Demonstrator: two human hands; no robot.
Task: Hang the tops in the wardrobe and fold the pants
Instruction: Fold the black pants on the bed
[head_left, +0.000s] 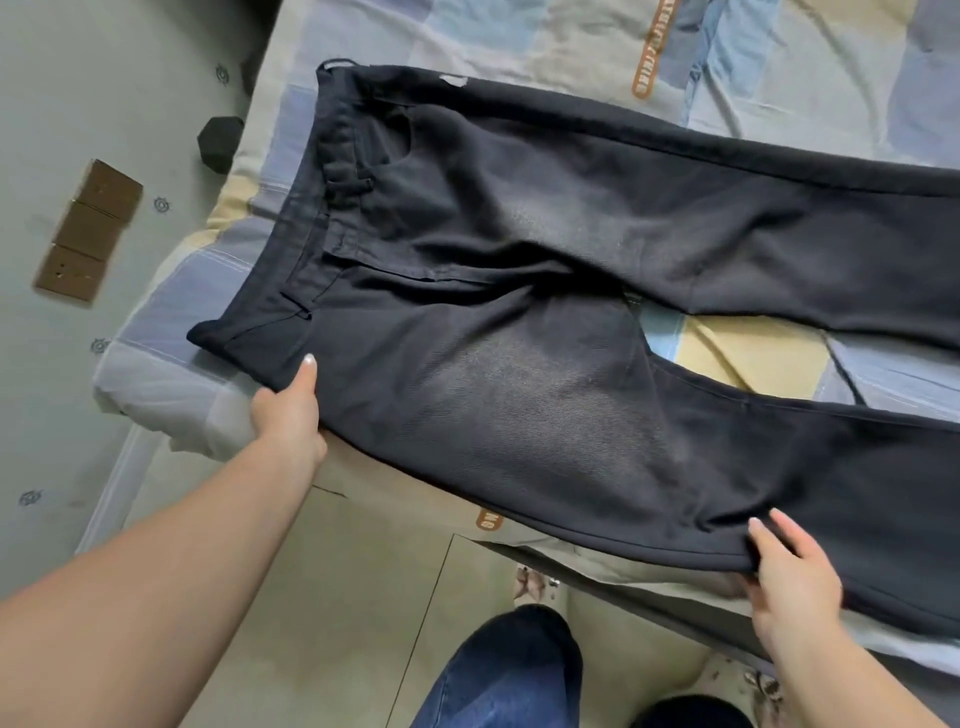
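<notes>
Pants (519, 312) on bed (727, 358), hands gripping near edge

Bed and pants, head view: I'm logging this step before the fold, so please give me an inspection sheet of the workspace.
Surface: bed with a patchwork cover in blue, beige and yellow, wrinkled.
Job's things: dark pants spread flat on the bed, waistband to the left, both legs running off to the right, not yet folded. No tops seen.
Clutter: a dark object on the floor beside the bed.
Grippers: left hand pinches the near edge of the pants below the waistband; right hand grips the near leg's edge.
Cables: nothing seen.
Surroundings: tiled floor with brown inlaid tiles; the person's jeans-clad legs below.
</notes>
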